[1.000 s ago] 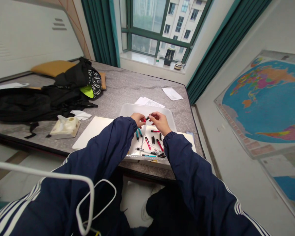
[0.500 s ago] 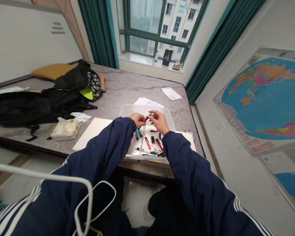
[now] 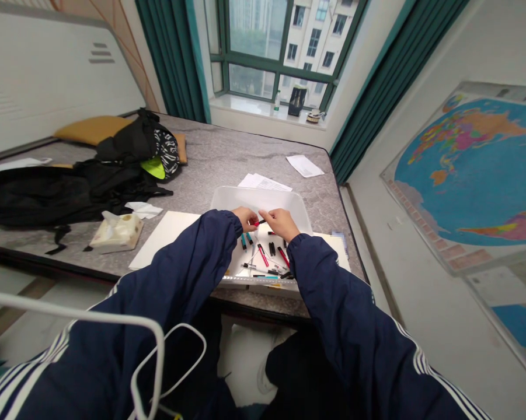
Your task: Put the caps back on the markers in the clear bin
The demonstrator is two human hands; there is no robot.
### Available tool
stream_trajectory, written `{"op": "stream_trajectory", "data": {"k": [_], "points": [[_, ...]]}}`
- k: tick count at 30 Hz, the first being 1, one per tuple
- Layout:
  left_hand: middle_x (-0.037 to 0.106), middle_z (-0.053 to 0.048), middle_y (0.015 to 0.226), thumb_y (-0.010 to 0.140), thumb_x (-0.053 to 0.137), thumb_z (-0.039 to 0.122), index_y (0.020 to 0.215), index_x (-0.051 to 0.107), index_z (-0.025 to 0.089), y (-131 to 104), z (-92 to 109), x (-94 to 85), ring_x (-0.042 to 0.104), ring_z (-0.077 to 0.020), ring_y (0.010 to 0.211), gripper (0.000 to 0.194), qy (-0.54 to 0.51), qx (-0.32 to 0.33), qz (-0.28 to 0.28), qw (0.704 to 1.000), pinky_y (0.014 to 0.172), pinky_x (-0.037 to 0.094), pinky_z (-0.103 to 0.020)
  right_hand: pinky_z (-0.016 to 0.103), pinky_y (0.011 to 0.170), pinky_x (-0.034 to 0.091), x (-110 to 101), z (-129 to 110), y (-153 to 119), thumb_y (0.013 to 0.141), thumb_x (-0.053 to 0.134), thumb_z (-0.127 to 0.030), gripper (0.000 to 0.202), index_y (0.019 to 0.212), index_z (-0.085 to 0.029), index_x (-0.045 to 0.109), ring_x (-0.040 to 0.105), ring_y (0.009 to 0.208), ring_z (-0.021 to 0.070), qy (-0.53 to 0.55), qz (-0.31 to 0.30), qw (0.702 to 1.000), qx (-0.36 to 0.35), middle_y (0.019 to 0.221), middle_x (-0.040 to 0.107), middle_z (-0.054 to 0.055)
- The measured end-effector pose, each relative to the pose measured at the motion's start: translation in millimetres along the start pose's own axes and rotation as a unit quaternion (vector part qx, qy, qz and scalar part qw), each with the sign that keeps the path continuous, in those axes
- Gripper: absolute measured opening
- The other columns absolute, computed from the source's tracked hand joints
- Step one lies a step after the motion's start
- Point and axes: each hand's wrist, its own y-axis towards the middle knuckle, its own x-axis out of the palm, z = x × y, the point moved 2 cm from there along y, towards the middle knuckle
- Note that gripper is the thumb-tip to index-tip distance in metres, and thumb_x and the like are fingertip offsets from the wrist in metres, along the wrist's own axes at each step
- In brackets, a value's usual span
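Observation:
Over a translucent white plastic bin (image 3: 284,201), both hands meet at a small red and black pen (image 3: 258,223). My left hand (image 3: 246,218) is closed on its red end. My right hand (image 3: 281,221) pinches the black end from the other side. Below them, several pens and caps lie loose on the bin's floor, among them a red pen (image 3: 263,255), another red pen (image 3: 284,257) and small black pieces (image 3: 272,249). Teal pieces (image 3: 244,241) lie just below my left hand.
White boards (image 3: 163,233) lie beside and partly under the bin. Papers (image 3: 265,182) are behind it. A tissue pack (image 3: 117,232) and black backpack (image 3: 39,192) are at the left. A white cable (image 3: 114,317) crosses the lower left.
My right hand has come down slightly, its fingers now lower and more folded around the pen's black end. My left hand has lowered a little, still holding the red end.

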Motion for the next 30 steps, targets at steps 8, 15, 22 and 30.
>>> {"op": "stream_trajectory", "data": {"k": [8,15,22,30], "points": [[0.072,-0.001,0.075,0.072,0.062,0.030,0.086,0.074,0.017,0.7,-6.2,-2.5,0.062,-0.0123,0.063,0.023,0.023,-0.033,0.025,0.999,0.065,0.044,-0.021,0.024,0.063,0.045,-0.3,4.9,3.8,0.086,0.061,-0.036,0.020,0.099,-0.020,0.062,0.061,0.064,0.0127,0.143,0.000,0.990,-0.010,0.075,0.068,0.000],[0.073,0.000,0.076,0.070,0.063,0.030,0.083,0.074,0.018,0.1,-5.7,-1.9,0.062,-0.0123,0.066,0.022,0.017,-0.036,0.022,0.999,0.066,0.044,-0.021,0.025,0.060,0.041,-4.7,4.8,2.1,0.092,0.053,-0.047,0.041,0.064,-0.017,0.062,0.059,0.055,0.0141,0.057,-0.029,0.998,0.027,0.052,0.061,0.001],[0.073,0.001,0.070,0.070,0.067,0.028,0.079,0.073,0.017,-2.3,-2.3,1.3,0.065,-0.0111,0.065,0.016,-0.058,-0.049,-0.017,0.997,0.065,0.046,-0.018,0.022,0.055,0.043,-1.0,3.9,2.1,0.087,0.061,-0.045,0.026,0.087,-0.018,0.062,0.060,0.057,0.0119,0.143,-0.045,0.989,0.009,0.065,0.066,0.000],[0.075,0.000,0.073,0.078,0.062,0.028,0.081,0.072,0.017,-2.5,-0.7,3.4,0.064,-0.0089,0.056,0.015,-0.125,-0.059,-0.019,0.990,0.061,0.048,-0.018,0.021,0.051,0.042,-0.8,7.2,3.4,0.084,0.062,-0.050,0.034,0.076,-0.017,0.059,0.059,0.054,0.0125,0.183,-0.034,0.981,0.051,0.062,0.065,0.002]]}}
